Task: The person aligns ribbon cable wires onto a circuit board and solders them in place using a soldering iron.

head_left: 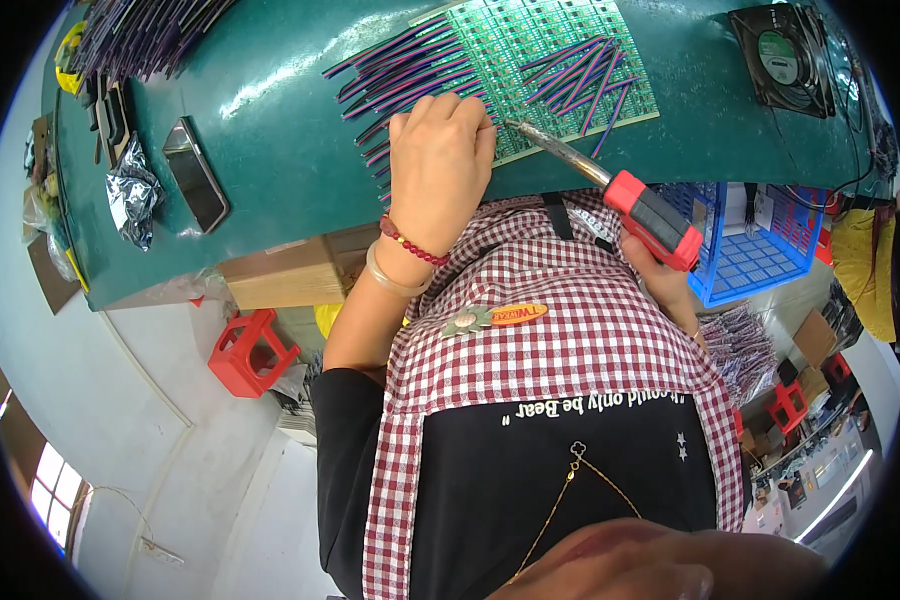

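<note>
My left hand (440, 150) is closed in a pinch at the near left edge of a green circuit board panel (505, 50). A thin wire seems to be in its fingertips, mostly hidden by the hand. Purple, pink and black wires (400, 70) lie in a row off the panel's left edge, some passing beneath this hand. In my right hand (660, 280) is a soldering iron (655, 220) with a red and black handle. Its metal tip points left and ends beside my left fingertips. A loose pile of similar wires (575, 80) rests on the panel's right part.
On the green table (280, 150) a phone (195, 175) and crumpled foil (133, 195) lie at left, near a large wire bundle (145, 35). A black fan (785, 60) stands far right. Below the edge are a blue crate (760, 250), a cardboard box (285, 272) and a red stool (250, 352).
</note>
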The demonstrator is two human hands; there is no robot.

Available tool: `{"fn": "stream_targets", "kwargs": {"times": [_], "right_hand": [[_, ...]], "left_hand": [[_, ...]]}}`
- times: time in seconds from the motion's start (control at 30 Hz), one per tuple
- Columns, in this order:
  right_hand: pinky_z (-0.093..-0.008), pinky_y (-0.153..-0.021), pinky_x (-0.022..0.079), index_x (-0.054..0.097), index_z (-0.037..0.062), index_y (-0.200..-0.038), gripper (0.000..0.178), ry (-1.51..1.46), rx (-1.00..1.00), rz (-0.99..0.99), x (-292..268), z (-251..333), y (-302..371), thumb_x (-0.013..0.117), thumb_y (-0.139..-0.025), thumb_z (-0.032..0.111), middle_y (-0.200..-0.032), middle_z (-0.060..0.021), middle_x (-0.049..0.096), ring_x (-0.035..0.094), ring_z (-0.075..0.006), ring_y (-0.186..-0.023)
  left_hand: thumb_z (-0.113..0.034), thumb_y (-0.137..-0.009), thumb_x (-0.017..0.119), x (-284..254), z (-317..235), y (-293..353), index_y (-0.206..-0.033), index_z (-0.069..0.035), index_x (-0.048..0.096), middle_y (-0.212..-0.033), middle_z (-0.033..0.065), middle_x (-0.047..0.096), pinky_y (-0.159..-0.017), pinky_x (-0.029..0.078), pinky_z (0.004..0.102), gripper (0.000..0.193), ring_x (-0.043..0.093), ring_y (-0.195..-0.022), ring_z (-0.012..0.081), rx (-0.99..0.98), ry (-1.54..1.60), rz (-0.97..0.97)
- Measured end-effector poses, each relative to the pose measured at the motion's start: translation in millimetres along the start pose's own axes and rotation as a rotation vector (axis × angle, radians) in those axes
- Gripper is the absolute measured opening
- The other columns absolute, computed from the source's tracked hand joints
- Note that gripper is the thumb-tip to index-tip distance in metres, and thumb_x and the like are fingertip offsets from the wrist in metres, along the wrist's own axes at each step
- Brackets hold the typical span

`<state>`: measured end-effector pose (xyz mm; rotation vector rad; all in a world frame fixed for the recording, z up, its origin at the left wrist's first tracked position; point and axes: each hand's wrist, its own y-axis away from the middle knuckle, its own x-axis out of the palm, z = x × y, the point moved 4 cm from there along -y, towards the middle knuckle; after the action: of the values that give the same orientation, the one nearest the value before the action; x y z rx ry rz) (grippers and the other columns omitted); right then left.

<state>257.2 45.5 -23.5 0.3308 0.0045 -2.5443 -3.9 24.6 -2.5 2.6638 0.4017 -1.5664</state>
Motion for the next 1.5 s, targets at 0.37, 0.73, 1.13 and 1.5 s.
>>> {"fn": "stream_targets", "kwargs": {"times": [0.37,0.73,1.13,1.5], "right_hand": [[-0.0268,-0.058,0.042,0.063,-0.0005,-0.092,0.022,-0.009,0.034,-0.011,-1.1,3.3,1.7,0.071,-0.074,0.008,-0.077,-0.0058,0.058,0.054,-0.0144,-0.063],[-0.0269,-0.060,0.042,0.063,-0.0002,-0.093,0.021,-0.005,0.063,0.009,0.7,-1.9,5.9,0.070,-0.074,0.007,-0.078,-0.0066,0.059,0.055,-0.0161,-0.065],[-0.0270,-0.058,0.042,0.063,-0.0009,-0.091,0.020,0.020,0.066,0.020,0.9,-2.6,8.1,0.071,-0.074,0.007,-0.077,-0.0065,0.058,0.054,-0.0150,-0.064],[-0.0267,-0.065,0.048,0.065,0.0001,-0.096,0.020,-0.054,0.156,0.025,-7.7,-10.7,18.3,0.070,-0.077,0.006,-0.085,-0.0070,0.064,0.062,-0.0154,-0.072]], "left_hand": [[-0.007,-0.073,0.064,0.0,-0.3,-0.5,-0.070,-0.006,0.059,-0.070,0.0049,0.057,-0.066,0.038,0.0366,0.006,0.055,-0.074,0.0243,-0.005,-0.003,0.006],[-0.008,-0.074,0.064,0.2,0.3,-1.8,-0.069,-0.006,0.059,-0.071,0.0050,0.058,-0.066,0.038,0.0373,0.007,0.056,-0.075,0.0246,-0.016,0.009,0.028],[-0.009,-0.074,0.064,-0.1,-1.8,-0.9,-0.069,-0.007,0.060,-0.071,0.0037,0.058,-0.067,0.036,0.0366,0.007,0.055,-0.075,0.0232,-0.008,-0.021,0.016],[-0.010,-0.074,0.065,-0.2,-3.4,-0.4,-0.068,-0.007,0.059,-0.070,0.0033,0.058,-0.068,0.035,0.0365,0.008,0.055,-0.075,0.0222,0.008,-0.036,0.017]]}}
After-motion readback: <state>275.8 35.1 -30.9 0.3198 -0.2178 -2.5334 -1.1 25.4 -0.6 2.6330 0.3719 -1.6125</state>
